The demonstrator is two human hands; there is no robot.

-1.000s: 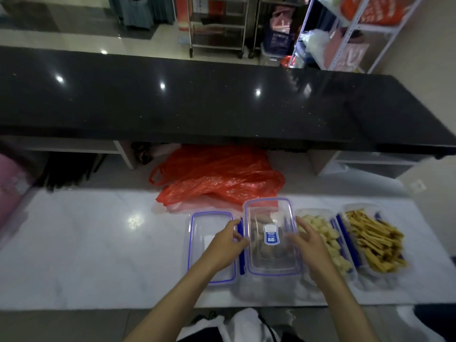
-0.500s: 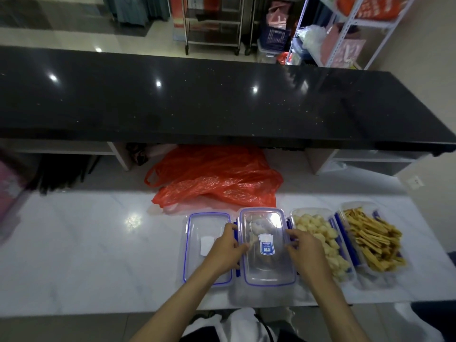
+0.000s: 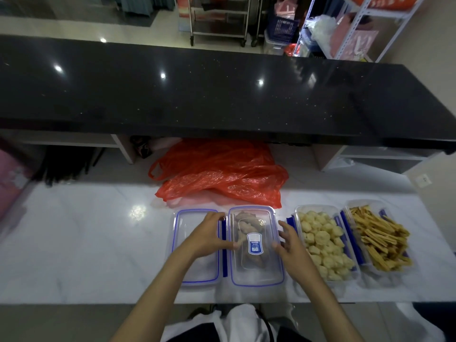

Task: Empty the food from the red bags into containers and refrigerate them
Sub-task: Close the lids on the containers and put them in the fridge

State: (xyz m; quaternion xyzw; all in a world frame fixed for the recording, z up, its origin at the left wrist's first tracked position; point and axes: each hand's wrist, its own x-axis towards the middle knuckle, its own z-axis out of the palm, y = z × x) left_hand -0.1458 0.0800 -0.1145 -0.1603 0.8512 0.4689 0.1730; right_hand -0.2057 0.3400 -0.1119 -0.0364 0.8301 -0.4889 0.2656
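A clear lid with a blue rim and label (image 3: 255,245) lies flat on the middle container, with brownish food visible beneath it. My left hand (image 3: 209,236) rests at the lid's left edge, fingers curved over it. My right hand (image 3: 287,240) touches the lid's right edge with relaxed fingers. A second clear lid (image 3: 195,265) lies on the counter to the left, partly under my left hand. Two open containers stand to the right, one with pale round pieces (image 3: 323,243), one with yellow sticks (image 3: 380,238). Crumpled red bags (image 3: 222,174) lie behind them.
The white marble counter (image 3: 86,243) stretches left. A black raised counter (image 3: 222,95) overhangs the back. Metal shelving and carts stand beyond it. A wall socket (image 3: 423,180) is at the right.
The lid was held tilted above the middle container a second ago. It has come down flat onto the container, and both hands have slid to its side edges.
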